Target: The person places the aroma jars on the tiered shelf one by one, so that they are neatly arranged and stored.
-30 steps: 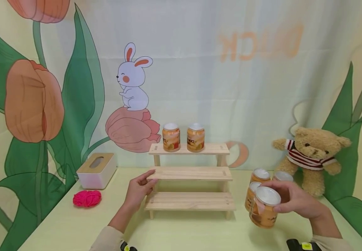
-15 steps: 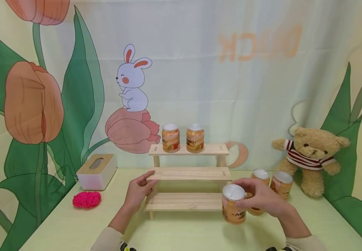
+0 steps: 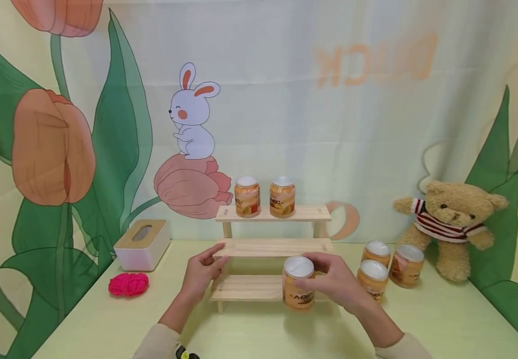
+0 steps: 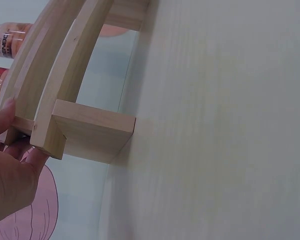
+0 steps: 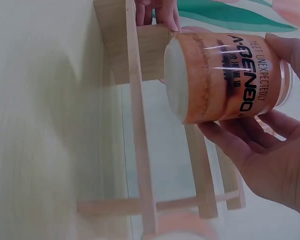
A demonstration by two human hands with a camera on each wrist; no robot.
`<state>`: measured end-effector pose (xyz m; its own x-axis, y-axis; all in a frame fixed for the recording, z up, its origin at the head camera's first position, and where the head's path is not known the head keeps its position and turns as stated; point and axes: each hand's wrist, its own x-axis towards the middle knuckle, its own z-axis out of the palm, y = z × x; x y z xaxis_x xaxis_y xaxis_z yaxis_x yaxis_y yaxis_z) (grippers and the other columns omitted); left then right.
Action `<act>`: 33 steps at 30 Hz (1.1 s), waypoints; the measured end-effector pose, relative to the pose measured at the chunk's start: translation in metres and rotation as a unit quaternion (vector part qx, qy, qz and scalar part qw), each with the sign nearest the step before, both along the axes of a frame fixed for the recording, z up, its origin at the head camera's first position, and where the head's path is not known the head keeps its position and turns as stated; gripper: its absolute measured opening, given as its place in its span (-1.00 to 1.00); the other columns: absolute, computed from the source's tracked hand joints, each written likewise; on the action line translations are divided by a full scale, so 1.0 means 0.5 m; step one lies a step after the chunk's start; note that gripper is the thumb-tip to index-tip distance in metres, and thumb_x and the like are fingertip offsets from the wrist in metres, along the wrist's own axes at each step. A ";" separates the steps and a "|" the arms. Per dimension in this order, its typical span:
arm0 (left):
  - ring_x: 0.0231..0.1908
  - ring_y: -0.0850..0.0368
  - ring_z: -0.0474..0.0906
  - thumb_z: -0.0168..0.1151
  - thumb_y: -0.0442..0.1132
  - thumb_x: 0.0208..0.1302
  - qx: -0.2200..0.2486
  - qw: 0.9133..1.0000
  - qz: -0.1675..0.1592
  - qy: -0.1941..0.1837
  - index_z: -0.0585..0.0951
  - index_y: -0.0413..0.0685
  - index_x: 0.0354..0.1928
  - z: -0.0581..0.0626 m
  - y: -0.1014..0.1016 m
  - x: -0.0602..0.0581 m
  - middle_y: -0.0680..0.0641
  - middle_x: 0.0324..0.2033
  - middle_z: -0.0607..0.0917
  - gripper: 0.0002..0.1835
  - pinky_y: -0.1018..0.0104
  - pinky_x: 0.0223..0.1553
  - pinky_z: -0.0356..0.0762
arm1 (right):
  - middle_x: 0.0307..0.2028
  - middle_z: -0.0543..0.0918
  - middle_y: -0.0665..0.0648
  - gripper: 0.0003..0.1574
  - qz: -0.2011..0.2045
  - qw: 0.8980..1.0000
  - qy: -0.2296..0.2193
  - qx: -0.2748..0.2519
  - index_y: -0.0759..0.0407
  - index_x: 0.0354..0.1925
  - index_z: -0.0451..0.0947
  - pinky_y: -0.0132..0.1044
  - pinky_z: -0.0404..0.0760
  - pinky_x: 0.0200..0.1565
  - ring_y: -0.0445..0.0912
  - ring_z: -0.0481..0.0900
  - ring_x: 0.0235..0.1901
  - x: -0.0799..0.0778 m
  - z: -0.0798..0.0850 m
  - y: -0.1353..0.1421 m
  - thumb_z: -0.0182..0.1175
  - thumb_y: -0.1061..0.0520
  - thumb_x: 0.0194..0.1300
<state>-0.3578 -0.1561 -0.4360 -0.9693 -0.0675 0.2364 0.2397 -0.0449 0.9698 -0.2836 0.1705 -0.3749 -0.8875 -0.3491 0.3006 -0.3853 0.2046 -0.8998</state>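
My right hand (image 3: 340,284) holds an orange-labelled can (image 3: 298,291) with a silver lid, fingers behind and thumb in front. The can is upright in the head view, in front of the lowest tier of a three-tier wooden display rack (image 3: 270,247). In the right wrist view, fingers and thumb wrap the sides of the can (image 5: 225,80). My left hand (image 3: 201,269) grips the left end of the middle tier; the left wrist view shows the thumb on top and fingers under the board (image 4: 65,65). On the top tier stand two matching cans, one left (image 3: 246,199) and one right (image 3: 282,199).
Three more cans (image 3: 374,279) stand right of the rack, before a teddy bear (image 3: 452,224) in a striped shirt. To the left are a tissue box (image 3: 142,244) and pink yarn (image 3: 129,284). A printed curtain (image 3: 277,124) hangs behind the table (image 3: 120,329).
My right hand has carried the can leftward from beside the other cans to in front of the rack's lowest tier. The left hand keeps its grip on the middle tier.
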 end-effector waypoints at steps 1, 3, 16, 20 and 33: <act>-0.51 0.19 0.44 0.39 -0.39 0.25 -0.002 1.000 0.001 -0.001 0.62 -0.22 0.21 0.000 0.000 0.000 -0.11 -0.45 0.67 -0.54 0.43 -0.51 0.37 | -0.06 0.69 0.19 -0.38 0.000 1.000 0.006 0.004 0.30 0.15 0.58 -0.11 0.60 -0.09 0.06 0.60 -0.05 -0.003 0.003 -0.008 0.48 0.13 0.15; -0.51 0.20 0.44 0.39 -0.39 0.26 -0.001 1.000 0.001 -0.001 0.62 -0.22 0.21 0.001 -0.001 0.001 -0.10 -0.44 0.66 -0.54 0.44 -0.51 0.36 | -0.07 0.70 0.17 -0.40 -0.002 1.000 0.009 0.005 0.26 0.13 0.60 -0.10 0.58 -0.08 0.05 0.60 -0.05 -0.010 0.011 -0.026 0.49 0.12 0.14; -0.50 0.20 0.43 0.37 -0.39 0.28 -0.001 1.000 -0.010 -0.004 0.58 -0.23 0.25 0.000 -0.004 0.001 -0.11 -0.41 0.67 -0.52 0.43 -0.51 0.35 | -0.08 0.69 0.10 -0.37 -0.044 0.999 0.023 -0.004 0.21 0.12 0.61 -0.13 0.59 -0.11 0.00 0.59 -0.06 -0.066 0.075 -0.122 0.53 0.08 0.09; -0.45 0.20 0.49 0.39 -0.38 0.27 -0.009 1.000 0.004 -0.011 0.59 -0.22 0.24 0.002 -0.005 0.006 -0.12 -0.37 0.71 -0.52 0.43 -0.46 0.46 | -0.08 0.69 0.10 -0.39 -0.041 0.999 0.026 -0.013 0.21 0.13 0.61 -0.10 0.60 -0.09 0.01 0.60 -0.06 -0.083 0.088 -0.139 0.51 0.08 0.13; -0.51 0.22 0.44 0.38 -0.39 0.27 -0.001 1.000 -0.004 -0.006 0.60 -0.25 0.23 0.002 0.002 0.001 -0.07 -0.45 0.66 -0.54 0.44 -0.52 0.37 | -0.09 0.69 0.13 -0.37 -0.082 0.996 -0.007 -0.024 0.28 0.10 0.59 -0.10 0.63 -0.05 -0.02 0.64 -0.09 -0.146 0.083 -0.171 0.54 0.12 0.09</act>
<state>-0.3574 -0.1551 -0.4353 -0.9725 -0.0590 0.2253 0.2280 -0.0440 0.9727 -0.3565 0.0848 -0.3335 -0.9357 -0.1855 0.3001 -0.3372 0.2201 -0.9153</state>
